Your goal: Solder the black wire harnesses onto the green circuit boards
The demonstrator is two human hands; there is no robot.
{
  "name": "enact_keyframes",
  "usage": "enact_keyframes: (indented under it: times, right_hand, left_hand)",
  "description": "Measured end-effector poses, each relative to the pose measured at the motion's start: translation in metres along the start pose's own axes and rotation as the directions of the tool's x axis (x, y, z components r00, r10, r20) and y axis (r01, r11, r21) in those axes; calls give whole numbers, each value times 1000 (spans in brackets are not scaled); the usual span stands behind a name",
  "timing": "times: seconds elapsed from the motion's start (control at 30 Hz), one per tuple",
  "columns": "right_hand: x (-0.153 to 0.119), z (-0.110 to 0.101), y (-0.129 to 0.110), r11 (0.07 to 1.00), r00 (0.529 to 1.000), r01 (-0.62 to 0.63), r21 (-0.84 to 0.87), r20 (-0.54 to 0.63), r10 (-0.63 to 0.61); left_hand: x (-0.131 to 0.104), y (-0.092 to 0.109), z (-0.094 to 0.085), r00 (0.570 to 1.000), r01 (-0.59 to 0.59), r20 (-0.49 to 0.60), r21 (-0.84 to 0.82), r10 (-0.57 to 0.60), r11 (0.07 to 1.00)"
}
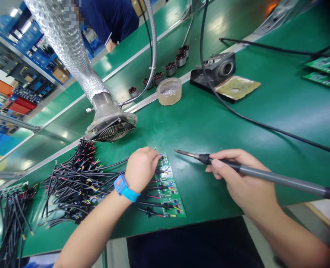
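My right hand [237, 175] is closed round the dark handle of a soldering iron [204, 158], whose tip points left, a little to the right of a strip of green circuit boards [172, 190]. At the strip's upper end is my left hand [143, 165], a blue band on its wrist. Its fingers are pinched at a black cable [120, 162]; what lies between the fingertips is too small to make out. Several black cables run leftward from the boards, with red, yellow and blue wire ends on the boards.
A fume extractor [111, 128] on a foil duct hangs at upper left. Cable bundles [75, 182] lie at left. Behind are a tape roll [169, 93], an iron stand [217, 72] with a yellow sponge [239, 88], and small motors [170, 69]. A person [114, 18] is across the bench.
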State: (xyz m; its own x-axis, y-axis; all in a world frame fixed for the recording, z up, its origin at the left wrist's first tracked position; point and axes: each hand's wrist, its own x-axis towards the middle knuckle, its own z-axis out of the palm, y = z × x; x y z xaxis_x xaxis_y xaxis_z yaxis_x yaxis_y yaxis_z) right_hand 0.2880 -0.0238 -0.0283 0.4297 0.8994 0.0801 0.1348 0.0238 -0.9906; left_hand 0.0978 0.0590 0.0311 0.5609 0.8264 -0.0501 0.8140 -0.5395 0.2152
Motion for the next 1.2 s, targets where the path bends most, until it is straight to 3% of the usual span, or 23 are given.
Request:
enact_keyframes:
  times: [0.1, 0.2, 0.4, 0.53, 0.9, 1.2]
  right_hand:
    - [2, 0, -1, 999, 998, -15, -35, 60, 17]
    - [5, 0, -1, 997, 990, -44, -59, 129, 52]
    - [6, -1, -2, 993, 977, -82, -88, 191, 97]
    - [5, 1, -4, 988, 971, -96, -121, 205, 119]
    - [6, 0, -5, 978, 973, -50, -201, 213, 93]
    - [4, -2, 1, 987, 981, -102, -125, 153, 121]
  left_hand:
    - [-4, 2, 1, 983, 113, -122, -196, -139, 974]
    - [-6, 4, 3, 977, 157, -96, -277, -190, 948]
    - [-2, 7, 9, 994, 98, 54, -123, -92, 988]
    - [2, 6, 9, 987, 124, 120, -144, -107, 982]
    - [5, 7, 10, 985, 131, 129, -138, -113, 982]
    - [6, 7, 11, 984, 141, 125, -121, -125, 983]
